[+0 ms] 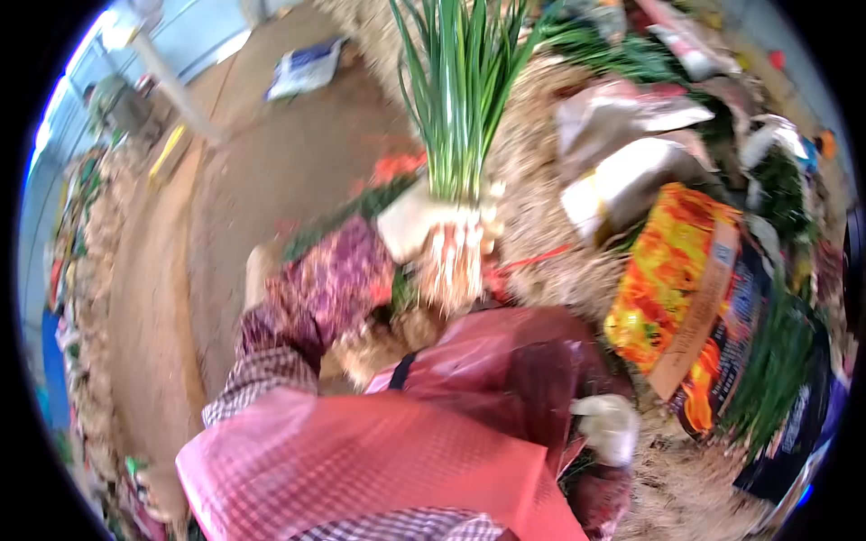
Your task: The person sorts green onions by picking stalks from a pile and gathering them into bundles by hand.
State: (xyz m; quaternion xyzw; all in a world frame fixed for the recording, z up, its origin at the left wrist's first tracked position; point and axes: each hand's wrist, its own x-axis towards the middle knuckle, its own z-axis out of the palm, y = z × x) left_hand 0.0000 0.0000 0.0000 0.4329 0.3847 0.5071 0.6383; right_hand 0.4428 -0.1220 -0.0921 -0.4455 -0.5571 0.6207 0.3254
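Nearest, at six o'clock, spreads one pink apron [361, 451]. At about half past four the right hand [609, 430], gloved in white, lies by its edge; blur hides whether its fingers are wide, narrow or holding something. Just off centre, towards eleven, the left hand [402, 221], also pale-gloved, has its fingers closed round one bundle of green onions [458, 117] low down, the leaves rising to twelve o'clock and the roots hanging to six.

To do this well, I would grip at the pale stems — firm enough that none slips, gentle enough not to bruise — with the roots level and the leaves straight.

Around it I count one orange printed bag [667, 293] at three o'clock and two clear heaps of greens: one [771, 365] at half past three, another [618, 52] at one. Single stalks are too blurred to number. Farther off — one white-and-blue sack [305, 69] at eleven, one yellow object [169, 155] and one other person [122, 105] at ten.
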